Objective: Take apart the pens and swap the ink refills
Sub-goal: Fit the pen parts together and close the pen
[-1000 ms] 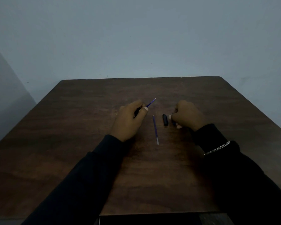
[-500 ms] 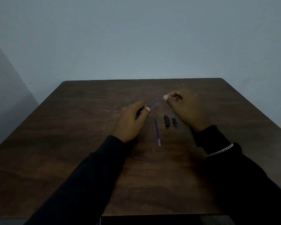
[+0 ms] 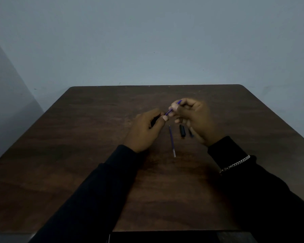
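Note:
My left hand (image 3: 146, 128) is closed around a dark pen barrel (image 3: 154, 120), mostly hidden in the fist. A thin purple ink refill (image 3: 169, 112) sticks out of the barrel up and to the right. My right hand (image 3: 195, 118) pinches that refill near its far end with thumb and forefinger. On the brown table (image 3: 95, 155) lies a second refill (image 3: 171, 140), blue-purple with a pale end toward me. To its right lie a short black pen part (image 3: 182, 131) and a small blue pen part (image 3: 191, 132), the latter partly under my right hand.
The table's far edge meets a plain grey-blue wall. A dark object (image 3: 165, 237) sits at the table's near edge between my sleeves. A metal chain bracelet (image 3: 235, 164) is on my right wrist.
My right hand left the small parts on the table, rose to the left and took hold of the refill sticking out of the barrel in my left hand.

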`<state>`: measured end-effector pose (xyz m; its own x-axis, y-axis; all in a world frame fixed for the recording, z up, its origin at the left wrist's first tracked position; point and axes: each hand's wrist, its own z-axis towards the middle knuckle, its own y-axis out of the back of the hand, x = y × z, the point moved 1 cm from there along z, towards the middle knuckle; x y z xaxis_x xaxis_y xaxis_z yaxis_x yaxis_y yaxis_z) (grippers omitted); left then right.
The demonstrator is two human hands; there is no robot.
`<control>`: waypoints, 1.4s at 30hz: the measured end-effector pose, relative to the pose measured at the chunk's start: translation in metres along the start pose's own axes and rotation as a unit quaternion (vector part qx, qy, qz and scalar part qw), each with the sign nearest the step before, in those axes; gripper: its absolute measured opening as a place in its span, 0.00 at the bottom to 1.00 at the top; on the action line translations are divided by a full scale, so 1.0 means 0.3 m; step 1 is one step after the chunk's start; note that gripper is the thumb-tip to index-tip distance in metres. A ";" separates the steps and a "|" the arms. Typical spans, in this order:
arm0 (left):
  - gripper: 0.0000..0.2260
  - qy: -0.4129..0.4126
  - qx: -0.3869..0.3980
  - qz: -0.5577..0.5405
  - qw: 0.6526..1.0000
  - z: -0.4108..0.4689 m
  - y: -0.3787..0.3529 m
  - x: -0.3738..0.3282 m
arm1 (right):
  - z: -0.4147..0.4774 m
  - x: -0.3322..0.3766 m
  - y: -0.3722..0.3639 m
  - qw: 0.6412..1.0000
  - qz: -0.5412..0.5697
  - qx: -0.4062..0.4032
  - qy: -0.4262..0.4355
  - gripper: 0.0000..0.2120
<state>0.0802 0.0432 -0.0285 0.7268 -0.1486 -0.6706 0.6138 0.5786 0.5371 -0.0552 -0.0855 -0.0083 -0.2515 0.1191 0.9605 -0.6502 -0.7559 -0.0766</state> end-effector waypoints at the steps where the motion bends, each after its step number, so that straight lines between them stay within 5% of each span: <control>1: 0.16 0.011 -0.002 0.002 1.000 0.004 0.008 0.001 | 0.007 0.004 0.007 0.999 0.033 -0.022 -0.004 0.05; 8: 0.16 0.112 -0.120 -0.110 0.980 0.029 0.117 0.089 | 0.057 0.055 0.036 0.992 0.009 -0.119 -0.037 0.06; 13: 0.16 0.144 -0.199 -0.161 0.956 0.042 0.167 0.132 | 0.101 0.040 -0.084 0.978 -0.169 -0.041 -0.112 0.02; 17: 0.16 0.170 -0.221 -0.158 0.947 0.044 0.166 0.147 | 0.153 -0.012 -0.186 0.923 -0.362 0.024 -0.127 0.06; 19: 0.17 0.177 -0.223 -0.155 0.946 0.045 0.167 0.152 | 0.186 -0.045 -0.223 0.907 -0.395 0.032 -0.143 0.12; 24: 0.16 0.177 -0.224 -0.153 0.946 0.041 0.170 0.157 | 0.249 -0.110 -0.276 0.868 -0.461 0.031 -0.181 0.10; 29: 0.16 0.183 -0.220 -0.151 0.946 0.042 0.168 0.154 | 0.259 -0.145 -0.294 0.853 -0.491 0.028 -0.173 0.16; 42: 0.16 0.184 -0.214 -0.144 0.948 0.047 0.162 0.157 | 0.238 -0.143 -0.297 0.861 -0.488 0.005 -0.140 0.13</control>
<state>0.1485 0.0530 -0.0268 0.3426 -0.1049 -0.9336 0.5319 0.8408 0.1007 0.0647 -0.0693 -0.0235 0.5960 0.5419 0.5925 -0.4467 -0.3894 0.8055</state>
